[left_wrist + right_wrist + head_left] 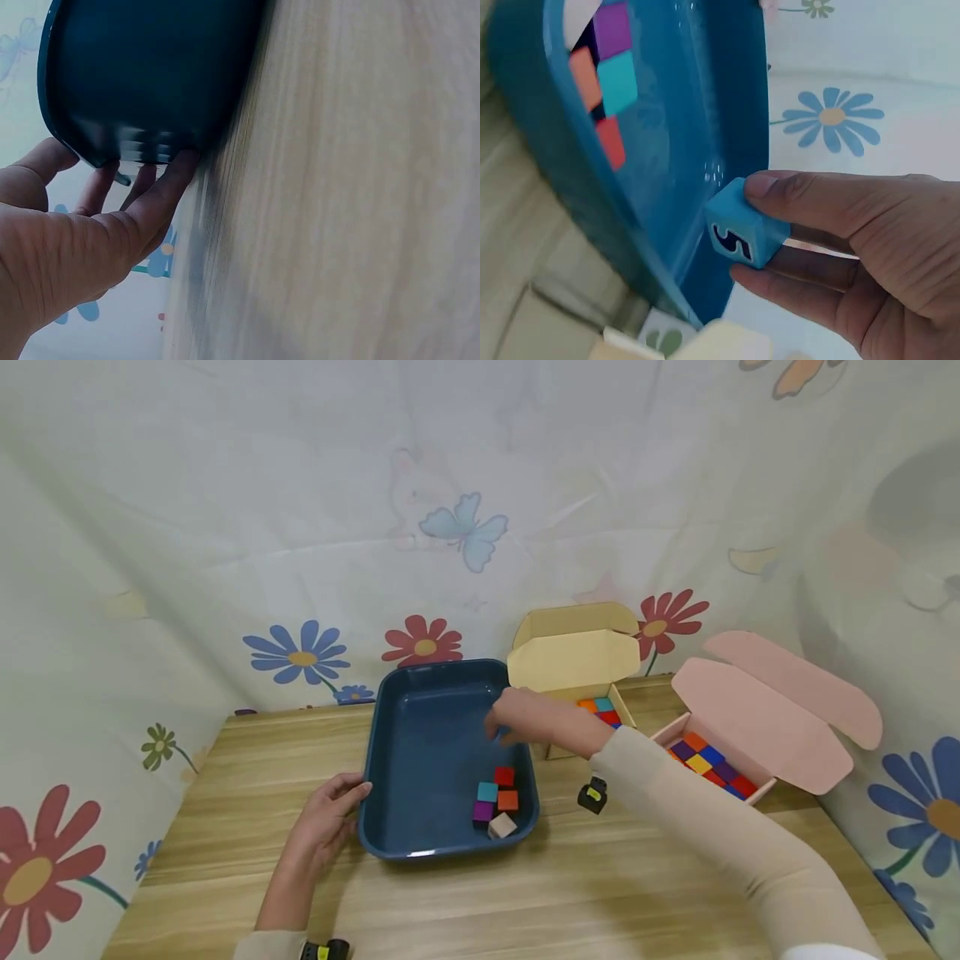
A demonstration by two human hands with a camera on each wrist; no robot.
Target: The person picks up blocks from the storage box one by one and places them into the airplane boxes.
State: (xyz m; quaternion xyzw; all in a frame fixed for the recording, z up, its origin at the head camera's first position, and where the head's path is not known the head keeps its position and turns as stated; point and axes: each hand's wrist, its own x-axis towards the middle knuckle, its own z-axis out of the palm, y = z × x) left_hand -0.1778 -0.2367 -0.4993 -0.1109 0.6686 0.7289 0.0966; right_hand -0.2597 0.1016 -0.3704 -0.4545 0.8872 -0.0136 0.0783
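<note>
My right hand (528, 714) is over the right side of a dark blue tray (427, 743). Between thumb and fingers it pinches a light blue cube (739, 225) with a dark figure on one face; in the head view the hand hides this cube. At the tray's left rim is my left hand (330, 818), thumb at the rim and fingers against the outer wall (146, 146). Several cubes lie grouped in the tray's near right corner: a red cube (504, 776), a teal cube (487, 792), an orange cube (507, 800), a purple cube (483, 811) and a pale cube (502, 826).
Right of the tray, a yellow box (573, 660) stands with its lid up and coloured cubes inside, partly behind my right forearm. Farther right is an open pink box (757, 718) with more cubes. A flower-printed cloth (337, 568) hangs around the wooden table (247, 785).
</note>
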